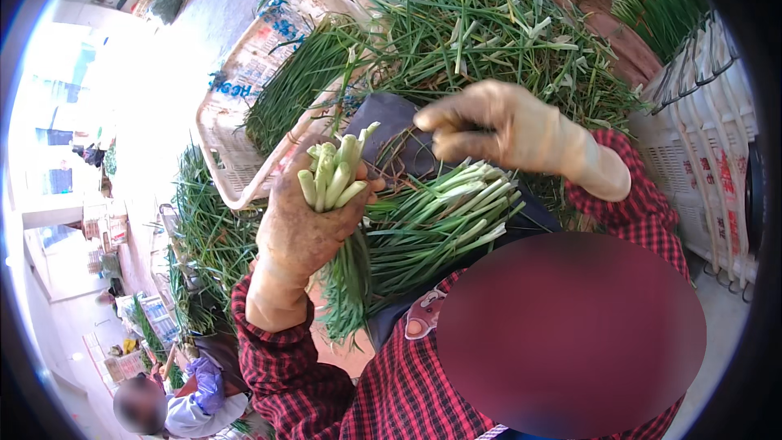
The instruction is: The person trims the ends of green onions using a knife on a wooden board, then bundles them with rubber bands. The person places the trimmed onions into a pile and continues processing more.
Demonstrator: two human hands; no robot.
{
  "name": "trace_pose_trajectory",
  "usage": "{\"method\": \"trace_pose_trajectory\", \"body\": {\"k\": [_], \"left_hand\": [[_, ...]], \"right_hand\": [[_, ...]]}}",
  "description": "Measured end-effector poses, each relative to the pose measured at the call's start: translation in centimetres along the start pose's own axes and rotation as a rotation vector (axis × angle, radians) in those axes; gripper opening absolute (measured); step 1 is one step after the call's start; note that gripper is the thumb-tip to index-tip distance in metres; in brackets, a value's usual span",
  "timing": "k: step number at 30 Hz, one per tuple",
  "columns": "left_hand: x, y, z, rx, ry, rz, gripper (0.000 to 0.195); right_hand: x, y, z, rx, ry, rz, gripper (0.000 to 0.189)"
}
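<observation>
My left hand [321, 220], in a soiled cream rubber glove, grips a bunch of green stalks [333, 174], probably garlic chives, with the pale cut ends up and the leaves hanging below the fist. My right hand [489, 128], in a similar glove, is blurred, with its fingers bent, above the dark cloth [382, 128]; whether anything lies between the fingers cannot be told. Loose cut stalks [440, 220] lie across my lap, their pale ends toward the right. Thin brown strands [400, 153] rest on the dark cloth between the hands.
A white plastic crate [214, 119] holding long green leaves stands ahead, left of a large heap of loose leaves [489, 24]. More leaves [214, 232] are piled at left. White crates [702, 165] stand at right near upright green bundles [660, 6]. A co-worker [201, 400] is at lower left.
</observation>
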State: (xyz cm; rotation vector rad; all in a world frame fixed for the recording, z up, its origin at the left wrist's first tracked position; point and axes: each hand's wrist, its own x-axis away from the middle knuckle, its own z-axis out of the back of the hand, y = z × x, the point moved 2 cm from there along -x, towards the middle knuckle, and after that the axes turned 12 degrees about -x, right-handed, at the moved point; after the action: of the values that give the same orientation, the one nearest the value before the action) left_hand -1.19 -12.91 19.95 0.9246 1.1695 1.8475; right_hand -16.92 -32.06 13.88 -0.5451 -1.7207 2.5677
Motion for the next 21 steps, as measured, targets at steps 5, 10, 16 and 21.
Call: {"method": "trace_pose_trajectory", "body": {"k": [5,10,16,21], "left_hand": [[-0.8,2.2,-0.8,-0.403,-0.121,-0.013,0.049],[-0.3,1.7,0.4,-0.572,-0.101,0.019,0.048],[1.1,4.5,2.0,-0.471,0.028,-0.001,0.023],[1.5,5.2,3.8,-0.641,0.056,0.000,0.020]], "right_hand": [[3.4,4.3,-4.0,0.479,-0.415,-0.302,0.045],[2.1,3.8,-4.4,0.599,-0.611,-0.352,0.039],[0.6,-0.2,-2.6,0.673,-0.404,-0.175,0.033],[-2.1,-0.5,-0.1,-0.381,-0.002,-0.127,0.019]]}}
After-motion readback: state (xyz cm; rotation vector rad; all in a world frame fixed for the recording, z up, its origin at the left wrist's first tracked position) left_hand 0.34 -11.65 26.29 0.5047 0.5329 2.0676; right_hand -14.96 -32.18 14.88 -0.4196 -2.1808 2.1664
